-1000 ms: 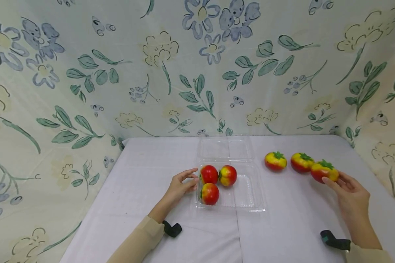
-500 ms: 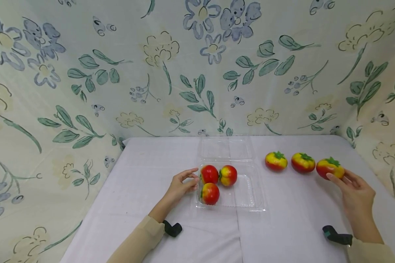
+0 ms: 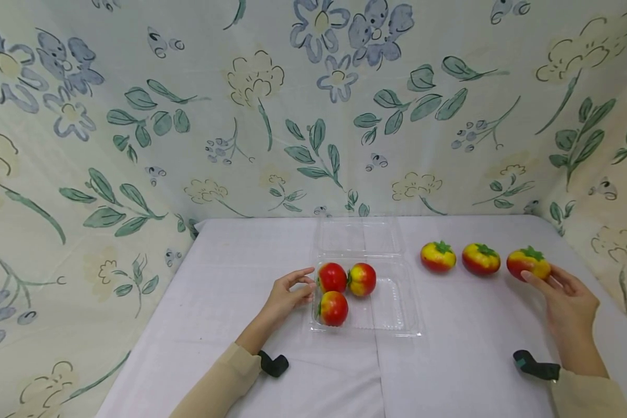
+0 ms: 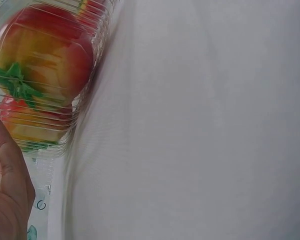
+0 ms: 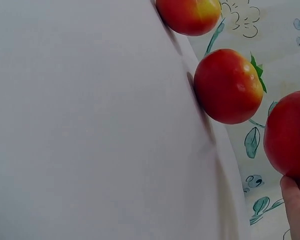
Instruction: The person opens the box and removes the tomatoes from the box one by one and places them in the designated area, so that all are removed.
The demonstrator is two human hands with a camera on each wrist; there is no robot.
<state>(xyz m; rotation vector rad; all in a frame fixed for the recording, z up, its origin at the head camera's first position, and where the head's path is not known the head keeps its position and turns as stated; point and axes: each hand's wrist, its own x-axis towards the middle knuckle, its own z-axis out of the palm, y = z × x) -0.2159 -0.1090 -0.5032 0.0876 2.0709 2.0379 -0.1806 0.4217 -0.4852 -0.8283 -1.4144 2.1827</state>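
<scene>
Right hand: my right hand [image 3: 572,302] grips the end fruit [image 3: 522,262], red and yellow with a green leafy top, thumb on its near side. I cannot tell whether it is lifted or rests on the cloth.
Left hand: my left hand [image 3: 287,293] is relaxed, fingers loosely bent at the left rim of the clear container [image 3: 389,296]; whether they touch the plastic, I cannot tell.
In the container: three fruits, a back-left one [image 3: 332,277], one to its right [image 3: 362,278], and a near-left one [image 3: 334,308]. The right part of the container is bare, and its lid [image 3: 357,238] lies open behind.
Row on the right: a middle fruit [image 3: 480,261] and a left fruit [image 3: 438,258] sit apart on the white table [image 3: 230,278].
Just changed: a second ago the end fruit met the middle one in my view; I have moved it rightward, and a gap now shows. My left hand has kept its place.
Meaning: I judge the gripped fruit free of its neighbour, though farther from the container.
</scene>
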